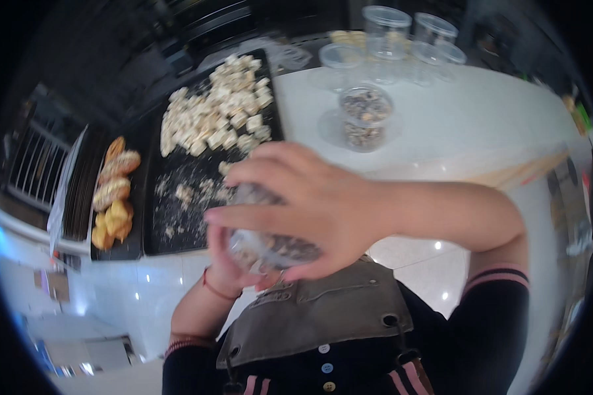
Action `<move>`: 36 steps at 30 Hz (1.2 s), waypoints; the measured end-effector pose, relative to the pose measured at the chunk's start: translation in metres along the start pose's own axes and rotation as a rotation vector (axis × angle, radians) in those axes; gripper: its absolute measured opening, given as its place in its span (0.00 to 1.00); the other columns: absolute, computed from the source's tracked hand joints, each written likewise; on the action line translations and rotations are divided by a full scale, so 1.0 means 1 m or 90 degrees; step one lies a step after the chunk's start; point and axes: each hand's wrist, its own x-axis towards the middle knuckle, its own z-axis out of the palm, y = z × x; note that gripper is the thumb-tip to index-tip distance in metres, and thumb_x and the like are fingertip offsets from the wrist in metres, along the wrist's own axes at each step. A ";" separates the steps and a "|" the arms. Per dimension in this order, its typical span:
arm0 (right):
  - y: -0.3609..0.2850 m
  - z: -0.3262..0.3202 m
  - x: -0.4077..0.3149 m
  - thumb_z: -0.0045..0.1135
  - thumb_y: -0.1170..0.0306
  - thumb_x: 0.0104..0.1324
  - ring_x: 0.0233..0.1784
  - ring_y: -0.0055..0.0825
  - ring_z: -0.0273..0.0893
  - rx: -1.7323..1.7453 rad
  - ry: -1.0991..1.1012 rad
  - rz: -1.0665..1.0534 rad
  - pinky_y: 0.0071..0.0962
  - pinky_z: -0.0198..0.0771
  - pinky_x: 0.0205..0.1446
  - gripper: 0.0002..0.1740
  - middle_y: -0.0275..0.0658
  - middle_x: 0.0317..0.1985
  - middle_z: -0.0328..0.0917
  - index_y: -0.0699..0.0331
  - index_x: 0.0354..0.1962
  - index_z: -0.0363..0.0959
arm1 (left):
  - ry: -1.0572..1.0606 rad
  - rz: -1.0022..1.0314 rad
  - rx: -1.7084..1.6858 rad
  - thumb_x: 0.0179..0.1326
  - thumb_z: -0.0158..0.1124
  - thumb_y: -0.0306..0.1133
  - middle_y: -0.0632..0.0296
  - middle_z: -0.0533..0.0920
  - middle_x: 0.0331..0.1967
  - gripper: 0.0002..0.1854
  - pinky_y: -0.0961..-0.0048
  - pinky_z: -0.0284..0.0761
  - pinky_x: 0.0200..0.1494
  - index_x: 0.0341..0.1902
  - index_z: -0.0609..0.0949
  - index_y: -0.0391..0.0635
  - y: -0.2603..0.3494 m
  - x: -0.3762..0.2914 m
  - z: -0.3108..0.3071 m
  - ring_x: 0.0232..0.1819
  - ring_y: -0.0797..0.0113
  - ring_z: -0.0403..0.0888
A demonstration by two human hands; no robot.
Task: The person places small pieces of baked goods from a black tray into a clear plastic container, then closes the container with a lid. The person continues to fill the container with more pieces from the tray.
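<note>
Both my hands are wrapped around a clear plastic tub (257, 247) with brown and pale chunks inside, held in front of my apron. My right hand (311, 212) spreads over its upper side with the fingers curled round it. From below and the left, my left hand (227, 261) grips the same tub, partly hidden behind it. Beyond the hands is a black baking tray (178, 173) with a heap of white, cube-shaped pieces (222, 108) and scattered crumbs. A second filled clear tub (365, 118) stands on the white table to the right.
Several clear plastic containers (386, 34) stand at the back of the white table (449, 108). Left of the tray, filled pastries (112, 192) and yellow puffs (112, 224) lie on a dark tray. A crumpled clear plastic bag (291, 57) lies behind the baking tray.
</note>
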 end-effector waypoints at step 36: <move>-0.007 -0.009 -0.027 0.48 0.31 0.67 0.76 0.45 0.55 0.463 0.040 0.163 0.43 0.49 0.77 0.62 0.58 0.73 0.53 0.75 0.77 0.43 | 0.149 0.863 0.377 0.47 0.81 0.49 0.47 0.63 0.63 0.49 0.58 0.73 0.63 0.71 0.63 0.57 -0.030 0.019 0.044 0.61 0.50 0.71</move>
